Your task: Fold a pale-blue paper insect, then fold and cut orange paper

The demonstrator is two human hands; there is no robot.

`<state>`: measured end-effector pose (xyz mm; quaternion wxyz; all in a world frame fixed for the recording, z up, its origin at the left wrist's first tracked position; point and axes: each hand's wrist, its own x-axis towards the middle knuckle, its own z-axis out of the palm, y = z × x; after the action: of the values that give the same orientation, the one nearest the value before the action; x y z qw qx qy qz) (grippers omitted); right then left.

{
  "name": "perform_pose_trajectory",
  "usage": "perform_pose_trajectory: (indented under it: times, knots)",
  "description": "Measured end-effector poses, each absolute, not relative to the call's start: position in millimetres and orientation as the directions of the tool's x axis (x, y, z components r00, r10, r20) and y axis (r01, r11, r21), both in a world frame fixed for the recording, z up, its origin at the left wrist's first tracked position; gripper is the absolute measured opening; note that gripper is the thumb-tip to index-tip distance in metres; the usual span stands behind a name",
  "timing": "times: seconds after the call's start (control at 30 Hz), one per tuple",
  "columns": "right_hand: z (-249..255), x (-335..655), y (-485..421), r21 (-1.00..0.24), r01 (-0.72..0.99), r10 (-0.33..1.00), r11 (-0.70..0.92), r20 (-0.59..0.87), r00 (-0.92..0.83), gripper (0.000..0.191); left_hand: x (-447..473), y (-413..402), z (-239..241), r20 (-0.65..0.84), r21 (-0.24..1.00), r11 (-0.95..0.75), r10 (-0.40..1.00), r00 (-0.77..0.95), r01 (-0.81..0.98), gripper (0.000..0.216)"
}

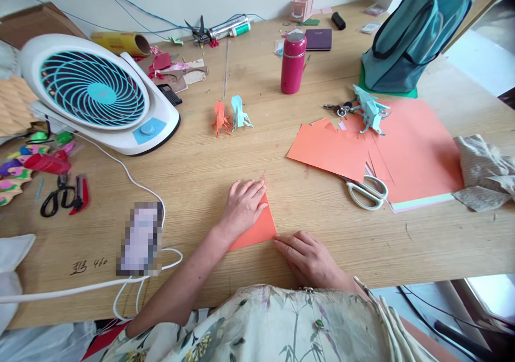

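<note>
A folded piece of orange paper (257,230) lies on the wooden table in front of me, roughly triangular where it shows. Across its upper part rests my left hand (244,206), flat with the fingers stretched toward the far corner, hiding much of the sheet. My right hand (308,255) lies low on the table, its fingertips touching the paper's near right corner; whether they pinch it I cannot tell. Beyond the hands stand an orange folded paper figure (220,119) and a light blue one (240,112). A larger light blue paper figure (370,111) sits on the orange sheets.
Orange sheets (418,153) and white-handled scissors (367,192) lie to the right, near a teal bag (410,40). A pink bottle (293,64) stands at the back. On the left are a fan (96,94), a phone (139,237) with white cables, and black-handled scissors (58,198).
</note>
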<state>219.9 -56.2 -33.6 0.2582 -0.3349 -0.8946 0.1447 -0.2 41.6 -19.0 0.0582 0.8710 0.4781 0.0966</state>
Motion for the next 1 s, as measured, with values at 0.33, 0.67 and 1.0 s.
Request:
perform_pose_trajectory:
  times: [0.33, 0.67, 1.0]
  knots:
    - [-15.9, 203.6, 19.0, -0.347, 0.739, 0.808, 0.577, 0.107, -0.580, 0.028, -1.4, 39.5, -10.1, 0.013, 0.241, -0.488, 0.866, 0.500, 0.839, 0.069]
    - [-16.4, 196.2, 26.9, -0.195, 0.771, 0.790, 0.606, 0.034, -0.612, 0.018, -1.4, 39.7, -7.1, -0.064, 0.268, -0.465, 0.865, 0.497, 0.844, 0.086]
    - [-16.8, 214.6, -4.0, -0.140, 0.661, 0.675, 0.737, 0.108, -0.730, 0.030, -2.7, 40.6, -6.1, -0.108, 0.253, -0.470, 0.855, 0.507, 0.846, 0.086]
